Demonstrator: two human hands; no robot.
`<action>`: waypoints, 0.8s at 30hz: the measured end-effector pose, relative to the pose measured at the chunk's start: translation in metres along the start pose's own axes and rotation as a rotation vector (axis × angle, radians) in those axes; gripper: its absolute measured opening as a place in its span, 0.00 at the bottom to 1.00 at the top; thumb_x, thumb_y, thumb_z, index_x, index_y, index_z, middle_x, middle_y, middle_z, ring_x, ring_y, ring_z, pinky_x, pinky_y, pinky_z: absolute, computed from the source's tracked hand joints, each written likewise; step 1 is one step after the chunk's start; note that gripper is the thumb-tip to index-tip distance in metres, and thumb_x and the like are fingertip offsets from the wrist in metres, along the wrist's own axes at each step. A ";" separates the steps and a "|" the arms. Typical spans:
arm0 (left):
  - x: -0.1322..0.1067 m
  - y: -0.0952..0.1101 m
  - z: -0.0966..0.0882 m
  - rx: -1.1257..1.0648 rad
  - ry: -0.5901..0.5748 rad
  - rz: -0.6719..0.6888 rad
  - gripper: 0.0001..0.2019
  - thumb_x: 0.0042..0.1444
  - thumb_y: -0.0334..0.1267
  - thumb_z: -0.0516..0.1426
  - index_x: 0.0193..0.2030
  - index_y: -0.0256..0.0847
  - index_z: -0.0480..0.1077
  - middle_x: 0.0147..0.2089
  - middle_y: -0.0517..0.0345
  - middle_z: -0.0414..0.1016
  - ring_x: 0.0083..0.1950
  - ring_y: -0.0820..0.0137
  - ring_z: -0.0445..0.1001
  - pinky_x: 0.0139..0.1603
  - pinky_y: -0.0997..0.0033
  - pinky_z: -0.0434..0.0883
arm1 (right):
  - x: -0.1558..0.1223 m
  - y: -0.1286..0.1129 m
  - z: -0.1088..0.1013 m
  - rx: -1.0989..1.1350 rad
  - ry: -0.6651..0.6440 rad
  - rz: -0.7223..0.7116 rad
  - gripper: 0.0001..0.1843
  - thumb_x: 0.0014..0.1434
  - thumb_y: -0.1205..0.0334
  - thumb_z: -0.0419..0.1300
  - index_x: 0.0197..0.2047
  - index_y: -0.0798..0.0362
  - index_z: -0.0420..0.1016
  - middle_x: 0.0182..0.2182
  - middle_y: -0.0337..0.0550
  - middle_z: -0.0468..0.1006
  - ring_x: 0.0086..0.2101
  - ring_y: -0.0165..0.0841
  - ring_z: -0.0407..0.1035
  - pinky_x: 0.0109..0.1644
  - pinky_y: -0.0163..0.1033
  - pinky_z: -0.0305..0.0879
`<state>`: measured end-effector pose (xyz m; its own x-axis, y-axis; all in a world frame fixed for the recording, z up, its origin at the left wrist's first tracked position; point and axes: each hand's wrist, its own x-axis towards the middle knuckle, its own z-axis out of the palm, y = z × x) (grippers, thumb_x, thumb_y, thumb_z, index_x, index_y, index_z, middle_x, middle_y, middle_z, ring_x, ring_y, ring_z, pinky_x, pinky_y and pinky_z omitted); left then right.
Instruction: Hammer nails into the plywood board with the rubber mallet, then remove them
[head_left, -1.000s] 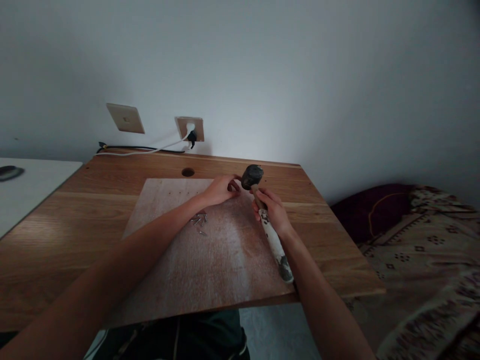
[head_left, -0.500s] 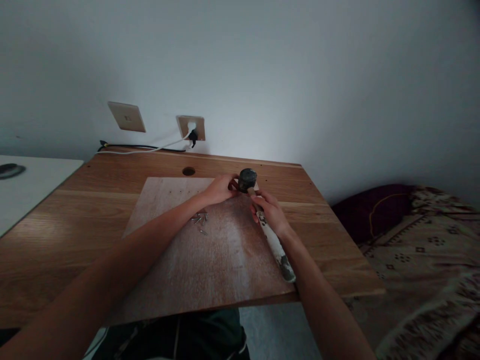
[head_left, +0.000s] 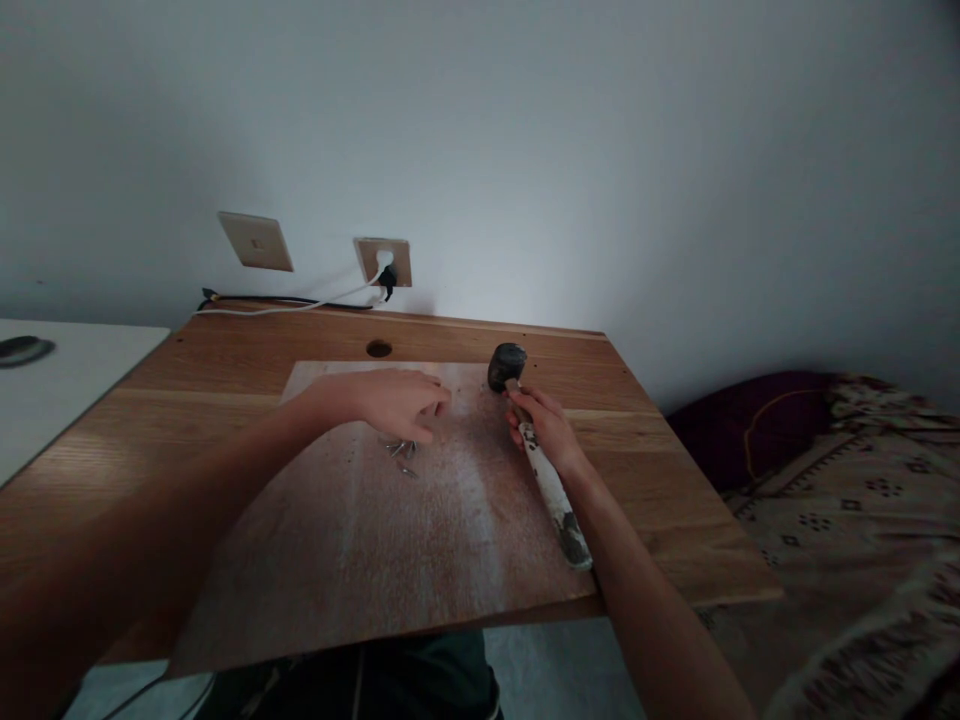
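Note:
My right hand is wrapped round the upper handle of a mallet with a black head and a worn white grip. Its head is over the far right part of a reddish-brown board, and the handle slants down toward the front edge. My left hand hovers over the board with thumb and fingers apart, nothing seen between them. Just below its thumb lies a small pile of nails, partly covered by the hand.
The board rests on a wooden desk with a round cable hole. Against the wall, cables run to a socket. A white surface stands at left; a patterned cloth and dark purple cushion lie at right.
My left hand has moved left and nearer, from beside the mallet head to above the nails, and its fingers have opened. The mallet head has shifted slightly right.

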<state>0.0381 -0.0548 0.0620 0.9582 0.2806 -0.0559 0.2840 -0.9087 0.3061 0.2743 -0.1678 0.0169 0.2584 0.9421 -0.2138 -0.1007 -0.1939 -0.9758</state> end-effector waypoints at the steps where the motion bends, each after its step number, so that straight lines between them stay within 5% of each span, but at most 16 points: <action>1: -0.006 0.004 0.003 0.044 -0.021 -0.026 0.07 0.50 0.36 0.63 0.37 0.43 0.75 0.35 0.57 0.76 0.34 0.65 0.73 0.34 0.69 0.66 | 0.000 0.001 0.001 0.000 -0.006 -0.008 0.24 0.45 0.43 0.70 0.37 0.50 0.69 0.17 0.29 0.68 0.13 0.27 0.62 0.13 0.32 0.53; 8: -0.011 0.018 0.019 0.043 0.065 -0.040 0.08 0.49 0.29 0.64 0.37 0.44 0.75 0.32 0.58 0.77 0.35 0.63 0.74 0.37 0.67 0.65 | -0.001 0.002 0.005 -0.016 0.005 0.017 0.24 0.45 0.43 0.69 0.37 0.50 0.69 0.16 0.29 0.69 0.12 0.27 0.61 0.13 0.31 0.51; 15: 0.022 -0.022 0.004 -0.211 0.217 0.078 0.10 0.63 0.32 0.57 0.43 0.43 0.81 0.41 0.55 0.81 0.40 0.68 0.77 0.44 0.70 0.69 | -0.002 -0.001 0.004 -0.009 0.021 -0.008 0.24 0.43 0.44 0.69 0.36 0.51 0.69 0.16 0.29 0.68 0.12 0.26 0.61 0.13 0.31 0.53; 19: 0.043 -0.040 0.026 -0.184 0.381 -0.012 0.09 0.66 0.34 0.58 0.43 0.39 0.81 0.40 0.52 0.79 0.42 0.66 0.78 0.46 0.67 0.71 | -0.001 -0.001 0.004 -0.004 0.011 0.009 0.23 0.44 0.45 0.69 0.35 0.50 0.68 0.16 0.29 0.69 0.12 0.27 0.61 0.13 0.31 0.53; 24: 0.049 -0.040 0.052 -0.154 0.441 -0.031 0.09 0.67 0.32 0.56 0.45 0.40 0.80 0.44 0.51 0.78 0.46 0.64 0.78 0.49 0.64 0.72 | -0.001 -0.001 0.003 -0.012 -0.008 0.002 0.22 0.46 0.45 0.69 0.35 0.50 0.68 0.17 0.29 0.69 0.13 0.26 0.61 0.13 0.31 0.54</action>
<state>0.0751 -0.0208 -0.0024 0.8334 0.4421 0.3315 0.2720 -0.8504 0.4504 0.2708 -0.1681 0.0180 0.2507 0.9438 -0.2154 -0.0899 -0.1988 -0.9759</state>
